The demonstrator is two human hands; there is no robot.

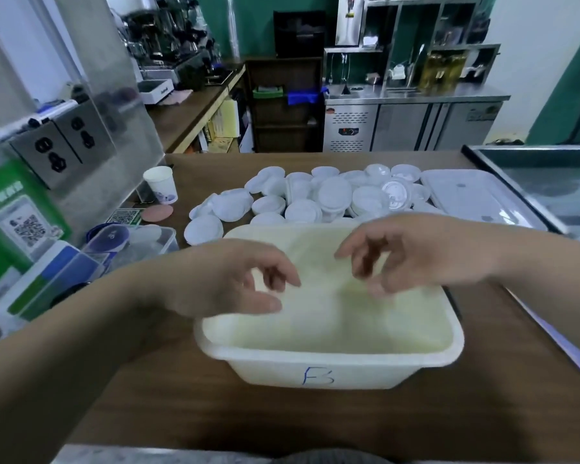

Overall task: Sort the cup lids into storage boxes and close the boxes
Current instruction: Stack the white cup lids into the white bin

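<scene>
A white plastic storage box [318,370] marked with a blue handwritten label stands on the brown counter, its inside bare. Both hands hover over its opening. My left hand [235,279] is above the box's left side with loosely curled fingers, holding nothing. My right hand [412,252] is above the right side, fingers also relaxed and holding nothing. Behind the box lies a heap of several white cup lids [302,199]. The box's translucent flat cover [469,195] lies at the far right of the counter.
A paper cup [161,184] and a pink coaster [158,212] sit at the left. A smaller clear container [141,239] and blue-green cartons [57,276] crowd the left edge. A glass case [549,182] borders the right side. The counter edge is near my body.
</scene>
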